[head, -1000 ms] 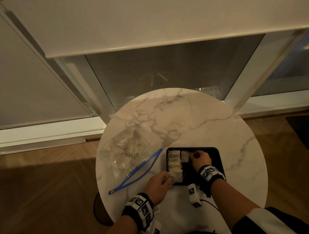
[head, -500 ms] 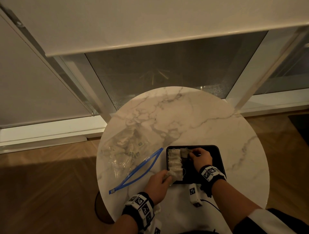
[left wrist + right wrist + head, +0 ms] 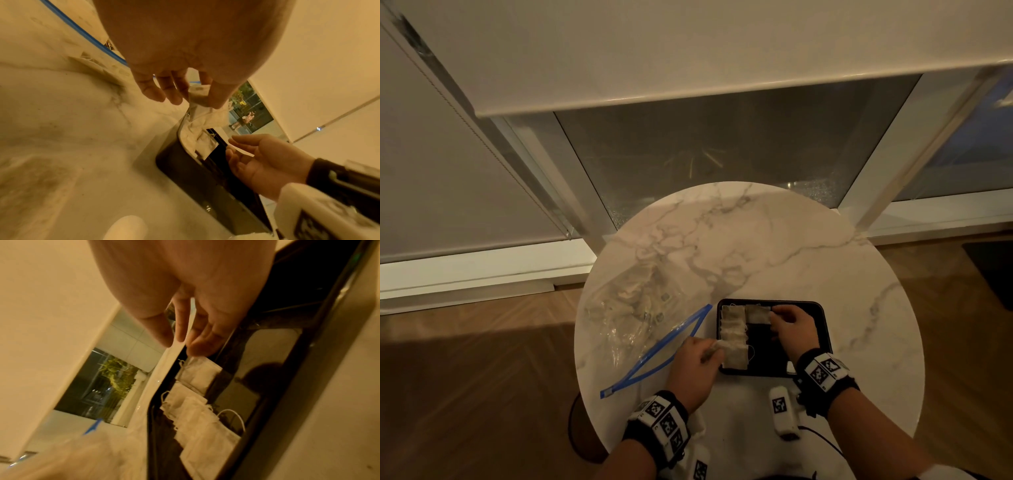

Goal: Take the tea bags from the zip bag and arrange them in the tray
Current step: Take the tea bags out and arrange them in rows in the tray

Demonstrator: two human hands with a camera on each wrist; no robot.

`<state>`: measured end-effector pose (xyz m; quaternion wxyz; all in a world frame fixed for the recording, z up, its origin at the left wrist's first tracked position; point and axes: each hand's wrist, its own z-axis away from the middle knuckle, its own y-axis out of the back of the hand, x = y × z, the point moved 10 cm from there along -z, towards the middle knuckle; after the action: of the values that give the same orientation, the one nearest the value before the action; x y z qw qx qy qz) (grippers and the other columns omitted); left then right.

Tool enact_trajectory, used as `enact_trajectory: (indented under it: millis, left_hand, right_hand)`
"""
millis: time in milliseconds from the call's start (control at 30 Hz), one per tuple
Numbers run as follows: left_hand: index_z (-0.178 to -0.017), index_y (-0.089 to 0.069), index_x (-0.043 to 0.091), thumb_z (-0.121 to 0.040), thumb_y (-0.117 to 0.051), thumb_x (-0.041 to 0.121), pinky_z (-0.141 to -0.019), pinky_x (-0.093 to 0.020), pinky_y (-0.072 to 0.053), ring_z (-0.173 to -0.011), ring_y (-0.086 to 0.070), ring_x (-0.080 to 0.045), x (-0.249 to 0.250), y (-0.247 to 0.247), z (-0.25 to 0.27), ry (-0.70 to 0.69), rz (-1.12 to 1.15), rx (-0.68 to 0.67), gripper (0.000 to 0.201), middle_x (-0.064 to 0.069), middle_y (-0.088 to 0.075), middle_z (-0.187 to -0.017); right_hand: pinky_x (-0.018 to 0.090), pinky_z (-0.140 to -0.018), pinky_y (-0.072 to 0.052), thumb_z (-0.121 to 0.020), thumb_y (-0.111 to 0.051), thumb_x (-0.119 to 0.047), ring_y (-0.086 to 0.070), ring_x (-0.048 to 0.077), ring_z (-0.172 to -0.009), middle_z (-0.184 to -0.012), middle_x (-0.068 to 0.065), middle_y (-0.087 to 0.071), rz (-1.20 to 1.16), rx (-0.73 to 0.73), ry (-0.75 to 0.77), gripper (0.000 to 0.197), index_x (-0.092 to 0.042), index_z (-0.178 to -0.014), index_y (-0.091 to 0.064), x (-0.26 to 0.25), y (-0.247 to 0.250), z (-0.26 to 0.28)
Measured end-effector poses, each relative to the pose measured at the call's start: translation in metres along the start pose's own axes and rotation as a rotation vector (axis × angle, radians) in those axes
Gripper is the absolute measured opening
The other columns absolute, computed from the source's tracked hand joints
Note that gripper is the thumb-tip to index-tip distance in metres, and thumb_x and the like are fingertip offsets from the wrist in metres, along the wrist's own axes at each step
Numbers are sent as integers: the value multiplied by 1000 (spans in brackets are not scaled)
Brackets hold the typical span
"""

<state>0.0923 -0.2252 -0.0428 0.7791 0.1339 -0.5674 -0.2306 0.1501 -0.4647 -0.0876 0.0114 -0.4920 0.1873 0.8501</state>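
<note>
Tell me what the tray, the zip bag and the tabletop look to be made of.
Tray: likely glossy black plastic or lacquer; its floor mirrors the hand above it in the right wrist view.
Zip bag: thin clear plastic film, crinkled and see-through, with a blue zip strip.
Tabletop: white marble or a marble-look surface, with grey veins and a smooth, soft sheen.

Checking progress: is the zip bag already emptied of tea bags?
No, the zip bag on the table still shows several tea bags inside.
</note>
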Motion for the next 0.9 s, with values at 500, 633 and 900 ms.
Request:
enact_trajectory:
  millis: [500, 633, 900]
  left_hand:
    - [-103, -69, 21, -91, -71, 24, -70, -23, -58, -86, -70, -12, 11, 2, -3, 83, 375, 84, 13, 2, -72, -96]
    - [-96, -67, 27, -93, -67, 15, -67, -10, -50, -91, -65, -6, 5, 7, -5, 118, 269, 101, 12, 11, -67, -99]
    - [-116, -63, 24, -90, -67, 10, -84, -22, -54, -97, -63, -6, -7, -4, -10, 181, 49, -4, 30, 7, -66, -111]
  right_hand:
    - [32, -65, -56, -85, -71, -1, -68, 22, -72, -84, 21, -72, -29, -545, 95, 8, 1, -92, -68, -35, -50, 62]
    - [13, -53, -46, -87, -66, 4, -62, 4, -60, -73, 3, -69, 76, -346, 103, 10, -5, -87, -68, -27, -24, 38]
    - [31, -81, -52, -84, -72, -8, -66, 18, -86, -84, -1, -70, 488, -165, 40, 21, -26, -77, -64, 5, -6, -13]
